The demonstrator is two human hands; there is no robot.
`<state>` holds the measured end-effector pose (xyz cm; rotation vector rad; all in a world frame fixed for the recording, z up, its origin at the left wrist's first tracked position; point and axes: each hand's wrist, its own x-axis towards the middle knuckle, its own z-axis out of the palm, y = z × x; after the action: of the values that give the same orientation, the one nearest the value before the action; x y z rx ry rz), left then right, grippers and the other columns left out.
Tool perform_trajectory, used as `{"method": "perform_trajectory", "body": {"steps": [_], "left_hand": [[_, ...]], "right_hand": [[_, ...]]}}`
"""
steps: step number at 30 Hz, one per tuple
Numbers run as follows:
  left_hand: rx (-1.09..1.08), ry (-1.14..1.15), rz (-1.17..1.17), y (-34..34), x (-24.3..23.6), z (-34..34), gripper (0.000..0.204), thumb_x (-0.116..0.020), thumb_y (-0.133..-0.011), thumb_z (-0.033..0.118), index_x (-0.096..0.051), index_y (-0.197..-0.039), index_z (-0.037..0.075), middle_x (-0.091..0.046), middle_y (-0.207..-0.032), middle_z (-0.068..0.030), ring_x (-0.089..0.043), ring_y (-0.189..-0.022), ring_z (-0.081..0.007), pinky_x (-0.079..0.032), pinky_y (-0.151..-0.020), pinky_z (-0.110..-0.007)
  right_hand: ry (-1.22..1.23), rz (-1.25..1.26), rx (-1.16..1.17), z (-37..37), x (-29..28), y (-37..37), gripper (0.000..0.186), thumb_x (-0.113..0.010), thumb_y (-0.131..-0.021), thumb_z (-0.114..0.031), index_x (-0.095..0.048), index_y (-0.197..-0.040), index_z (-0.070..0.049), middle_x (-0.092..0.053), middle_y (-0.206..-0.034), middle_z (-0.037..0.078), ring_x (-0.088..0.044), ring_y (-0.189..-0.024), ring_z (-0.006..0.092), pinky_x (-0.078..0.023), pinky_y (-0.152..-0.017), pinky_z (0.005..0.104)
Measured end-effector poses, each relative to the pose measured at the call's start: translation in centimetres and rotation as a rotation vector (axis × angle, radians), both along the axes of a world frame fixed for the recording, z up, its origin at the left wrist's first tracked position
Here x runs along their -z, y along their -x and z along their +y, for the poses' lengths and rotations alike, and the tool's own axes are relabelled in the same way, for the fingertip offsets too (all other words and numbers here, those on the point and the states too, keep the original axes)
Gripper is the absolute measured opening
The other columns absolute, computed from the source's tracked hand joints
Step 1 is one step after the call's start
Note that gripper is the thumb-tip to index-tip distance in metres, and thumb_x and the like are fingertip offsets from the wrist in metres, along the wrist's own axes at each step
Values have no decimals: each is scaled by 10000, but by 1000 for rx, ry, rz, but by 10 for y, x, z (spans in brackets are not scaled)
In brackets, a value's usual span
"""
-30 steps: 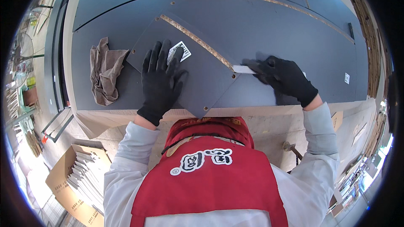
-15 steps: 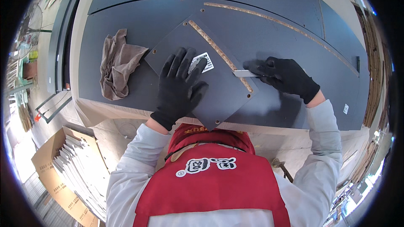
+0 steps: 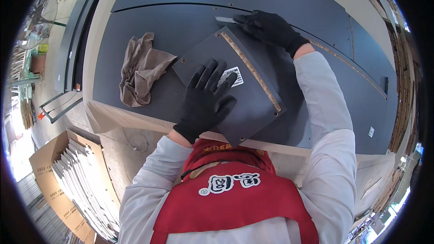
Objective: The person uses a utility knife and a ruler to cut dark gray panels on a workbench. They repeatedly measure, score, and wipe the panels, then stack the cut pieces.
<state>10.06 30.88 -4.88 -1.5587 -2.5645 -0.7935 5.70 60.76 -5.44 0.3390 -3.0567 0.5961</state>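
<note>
My left hand (image 3: pixel 205 101), in a black glove, lies open with its fingers spread on a small dark grey board (image 3: pixel 244 108). The fingertips partly cover a white label (image 3: pixel 237 80). A raw chipboard-coloured strip (image 3: pixel 251 71) runs along the board's right side, with round holes near the corners. Beyond the board's far corner, my gloved right hand (image 3: pixel 270 31) is closed on a flat, pale grey bar-shaped tool (image 3: pixel 224 20). The tool's free end points left over the large dark panel (image 3: pixel 158 25); whether it touches the panel I cannot tell.
A crumpled brown cloth (image 3: pixel 141 74) lies left of the board. Another chipboard-coloured strip (image 3: pixel 350 63) crosses the panel at the right. On the floor at lower left stands a cardboard box (image 3: pixel 47 176) of white slats (image 3: pixel 81 185). A dark frame (image 3: pixel 74 45) stands beyond the table's left end.
My right hand has carried the tool away from the strip's near end, up and left past the board's far corner. My left hand stays spread on the board. The whole view has shifted slightly.
</note>
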Motion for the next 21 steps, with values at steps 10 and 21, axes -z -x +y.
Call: {"method": "perform_trajectory", "body": {"steps": [10,21], "left_hand": [[-378,-360,-498,-13,11,-41,503,-618,-858,121,-483,-1329,8,-508,-1340,-186,-437,-1280,-377,-337,-1065,-457],[311,54,27,18,1,42,656,-657,-843,380,-454,-1386,72,-426,-1438,-177,-377,-1349,-334,-299,-1106,-453]], "right_hand": [[341,39,447,-93,-29,-187,440,-555,-958,-233,-496,-1312,21,-614,-1165,227,-634,-1031,315,-490,-889,350],[404,-42,645,-87,-35,-285,447,-551,-900,-57,-520,-1345,-76,-609,-1022,177,-606,-853,294,-497,-774,350]]}}
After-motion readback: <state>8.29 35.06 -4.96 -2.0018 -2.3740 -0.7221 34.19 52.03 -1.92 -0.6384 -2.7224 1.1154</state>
